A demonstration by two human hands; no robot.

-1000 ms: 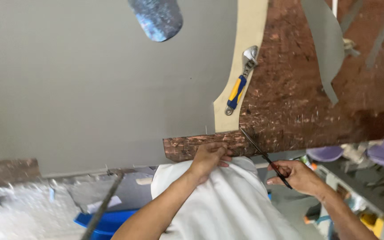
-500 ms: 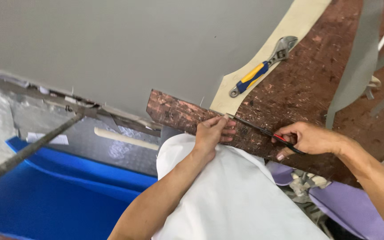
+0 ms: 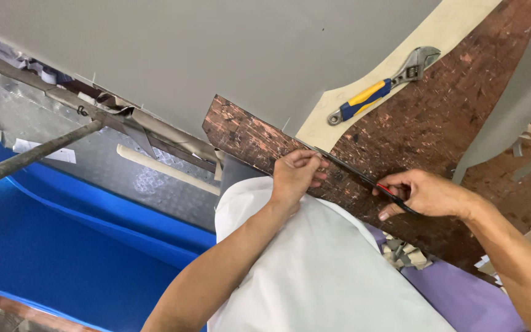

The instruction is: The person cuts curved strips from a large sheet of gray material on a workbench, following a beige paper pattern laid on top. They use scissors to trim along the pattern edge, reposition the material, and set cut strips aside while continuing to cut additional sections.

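Observation:
My left hand (image 3: 294, 174) presses its fingers on the near edge of a scarred brown worktable (image 3: 437, 129), right where a large grey sheet (image 3: 228, 49) ends. My right hand (image 3: 422, 193) grips the handles of long dark scissors (image 3: 354, 174), whose thin blades point left toward the fingertips of my left hand. A cream pattern piece (image 3: 401, 55) lies on the table beyond the scissors, with a blue-and-yellow adjustable wrench (image 3: 383, 85) resting on it.
My white shirt (image 3: 314, 270) fills the lower middle. Below the table's left side lie blue sheets (image 3: 50, 246), a silvery padded sheet (image 3: 93, 160), a cream tube (image 3: 167, 170) and a grey metal bar (image 3: 32, 154). Grey strips (image 3: 511, 104) hang at right; purple material (image 3: 462, 295) lies lower right.
The view has swung and tilted, bringing the blue sheets and metal bar into sight at left. My hands have stayed at the table edge with the scissors, hardly shifting on the table.

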